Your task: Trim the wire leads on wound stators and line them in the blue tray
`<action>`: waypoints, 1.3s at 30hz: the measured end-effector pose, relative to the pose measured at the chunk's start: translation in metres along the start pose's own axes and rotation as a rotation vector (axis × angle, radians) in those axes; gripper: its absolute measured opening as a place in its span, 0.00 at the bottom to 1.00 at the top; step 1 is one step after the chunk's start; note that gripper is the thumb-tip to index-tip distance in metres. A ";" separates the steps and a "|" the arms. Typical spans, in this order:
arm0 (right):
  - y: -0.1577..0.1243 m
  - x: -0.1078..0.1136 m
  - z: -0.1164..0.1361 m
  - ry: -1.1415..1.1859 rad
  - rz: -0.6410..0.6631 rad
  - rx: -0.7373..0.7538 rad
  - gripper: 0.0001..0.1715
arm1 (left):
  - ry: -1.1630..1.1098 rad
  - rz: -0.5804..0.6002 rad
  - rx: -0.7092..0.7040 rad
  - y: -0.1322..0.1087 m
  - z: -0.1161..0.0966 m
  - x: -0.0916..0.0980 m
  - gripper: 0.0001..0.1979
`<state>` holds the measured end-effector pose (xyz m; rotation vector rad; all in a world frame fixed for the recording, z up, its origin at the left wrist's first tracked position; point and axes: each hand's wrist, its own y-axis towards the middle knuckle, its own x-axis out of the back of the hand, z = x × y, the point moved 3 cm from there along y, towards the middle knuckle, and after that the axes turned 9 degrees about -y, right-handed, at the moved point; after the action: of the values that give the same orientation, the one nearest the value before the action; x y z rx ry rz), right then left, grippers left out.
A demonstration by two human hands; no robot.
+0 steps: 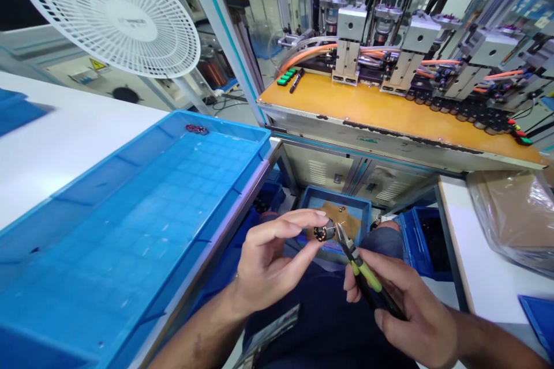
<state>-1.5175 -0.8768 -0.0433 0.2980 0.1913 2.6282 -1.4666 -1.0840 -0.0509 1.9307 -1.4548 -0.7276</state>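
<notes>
Between thumb and fingertips, my left hand (272, 253) pinches a small round motor stator (324, 231), black with copper windings. Thin wire ends stick out from its right side. My right hand (415, 305) is closed around the handles of a pair of cutting pliers (362, 268) with green and black grips. The plier jaws point up and left, close beside the wire ends; whether they touch the wire I cannot tell. Both hands are held above my lap.
A large blue tray (234, 127) lies left, with a few small wound parts (196, 129) in its far corner. Below my hands sits a smaller blue bin (363, 207). Ahead, a machine (350, 40) stands over an orange bench (311, 92). A white fan (125, 17) rises at upper left.
</notes>
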 end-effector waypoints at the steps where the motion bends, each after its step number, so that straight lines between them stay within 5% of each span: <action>1: 0.001 -0.001 0.000 0.002 -0.002 0.003 0.53 | -0.003 0.002 0.005 0.000 0.000 0.000 0.34; 22: -0.003 0.000 -0.019 -0.127 -0.052 -0.237 0.36 | -0.015 -0.036 0.084 -0.003 0.000 0.003 0.33; 25: 0.000 0.004 -0.018 -0.258 -0.105 -0.247 0.33 | -0.040 -0.076 0.229 -0.001 0.002 0.008 0.23; 29: 0.009 0.018 -0.016 -0.636 -0.063 -0.190 0.32 | -0.260 -0.267 0.626 -0.016 0.007 0.032 0.08; 34: 0.080 0.088 0.002 -1.071 -0.239 0.029 0.38 | -0.240 -0.621 1.023 -0.057 -0.005 0.085 0.19; 37: 0.159 0.141 0.000 -1.424 -0.343 -0.158 0.37 | -0.143 -0.800 1.135 -0.065 -0.010 0.122 0.24; 39: 0.213 0.163 -0.011 -1.465 -0.329 -0.211 0.26 | -0.108 -0.872 1.138 -0.059 -0.001 0.149 0.24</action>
<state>-1.7563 -0.9854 0.0144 1.7506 -0.4752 1.5247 -1.3915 -1.2156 -0.1041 3.5502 -1.0914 -0.3028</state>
